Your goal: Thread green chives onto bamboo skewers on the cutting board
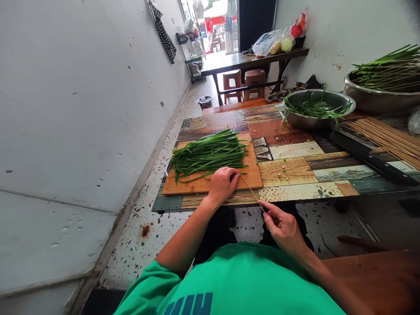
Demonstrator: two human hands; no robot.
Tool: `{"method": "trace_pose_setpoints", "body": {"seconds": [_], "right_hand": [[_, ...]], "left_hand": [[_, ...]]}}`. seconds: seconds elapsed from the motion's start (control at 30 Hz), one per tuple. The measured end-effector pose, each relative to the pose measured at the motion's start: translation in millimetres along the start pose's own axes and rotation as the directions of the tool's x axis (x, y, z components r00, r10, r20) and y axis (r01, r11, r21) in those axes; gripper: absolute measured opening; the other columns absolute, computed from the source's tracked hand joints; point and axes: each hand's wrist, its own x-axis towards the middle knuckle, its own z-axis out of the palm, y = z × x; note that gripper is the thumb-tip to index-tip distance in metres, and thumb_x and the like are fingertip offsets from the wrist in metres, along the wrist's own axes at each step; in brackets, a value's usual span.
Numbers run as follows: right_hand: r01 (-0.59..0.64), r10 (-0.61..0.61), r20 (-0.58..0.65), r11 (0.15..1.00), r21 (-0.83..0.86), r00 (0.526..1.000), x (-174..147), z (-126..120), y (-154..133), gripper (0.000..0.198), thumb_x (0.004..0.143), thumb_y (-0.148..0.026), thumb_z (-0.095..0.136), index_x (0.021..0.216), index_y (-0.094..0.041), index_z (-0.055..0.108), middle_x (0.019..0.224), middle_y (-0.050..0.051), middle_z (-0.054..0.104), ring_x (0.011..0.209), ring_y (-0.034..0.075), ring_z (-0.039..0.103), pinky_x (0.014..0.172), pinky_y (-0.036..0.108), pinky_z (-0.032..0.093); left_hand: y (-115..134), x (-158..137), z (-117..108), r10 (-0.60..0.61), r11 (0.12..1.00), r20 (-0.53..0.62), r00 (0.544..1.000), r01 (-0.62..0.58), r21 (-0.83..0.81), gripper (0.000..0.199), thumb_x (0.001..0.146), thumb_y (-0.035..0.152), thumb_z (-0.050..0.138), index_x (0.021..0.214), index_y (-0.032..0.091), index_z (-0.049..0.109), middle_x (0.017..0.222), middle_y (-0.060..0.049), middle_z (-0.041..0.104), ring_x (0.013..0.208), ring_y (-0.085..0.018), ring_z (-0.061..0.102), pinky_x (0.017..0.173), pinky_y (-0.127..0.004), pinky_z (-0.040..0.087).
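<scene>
A heap of long green chives [210, 153] lies across a wooden cutting board [256, 173] near the table's left end. My left hand [225, 183] is closed at the board's front edge, thumb and fingers pinched by the ends of some chive stalks. Between my hands slants a thin bamboo skewer [251, 190], its upper tip at my left fingers. Its lower end sits in the pinch of my right hand [280, 223], just off the table's front edge. Whether my left fingers grip a chive stalk or only the skewer tip is hard to make out.
To the right stand a steel bowl [318, 105] with loose chives and a larger steel basin [377, 94] of skewered greens. A black-handled knife [374, 159] and a bundle of bamboo skewers [387, 138] lie in front. A white wall [72, 109] rises at left.
</scene>
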Motion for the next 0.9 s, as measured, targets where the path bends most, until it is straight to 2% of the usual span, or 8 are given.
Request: {"method": "trace_pose_setpoints", "body": {"seconds": [0.5,0.67,0.9], "right_hand": [[0.035,-0.035,-0.011,0.999,-0.008,0.999,-0.5,3.2,1.5,0.05,0.086,-0.034,0.046,0.121,-0.003,0.063,0.065,0.004,0.062,0.048,0.009,0.04,0.045,0.022,0.035],[0.024,-0.024,-0.009,1.0,0.011,1.0,-0.1,3.7,1.4,0.051,0.086,-0.034,0.045,0.122,-0.003,0.062,0.064,0.003,0.06,0.049,0.009,0.039,0.044,0.022,0.033],[-0.003,0.002,0.014,1.0,0.014,1.0,-1.3,1.1,-4.6,0.055,0.085,-0.035,0.044,0.124,0.001,0.06,0.056,0.0,0.049,0.048,0.01,0.035,0.043,0.022,0.032]], "left_hand": [[1.4,-0.6,0.2,-0.009,1.0,0.009,1.0,0.009,0.022,0.012,0.087,0.024,0.056,0.082,0.018,0.065,0.082,-0.004,0.068,0.082,-0.018,0.06,0.079,-0.03,0.046],[0.2,-0.2,1.1,0.007,1.0,0.007,1.0,-0.007,0.027,0.012,0.086,0.023,0.056,0.082,0.018,0.065,0.081,-0.004,0.068,0.082,-0.018,0.06,0.078,-0.031,0.047],[-2.1,-0.6,2.5,0.013,1.0,0.001,1.0,-0.013,0.025,0.012,0.087,0.023,0.056,0.082,0.018,0.065,0.082,-0.004,0.068,0.083,-0.019,0.06,0.079,-0.031,0.047]]}}
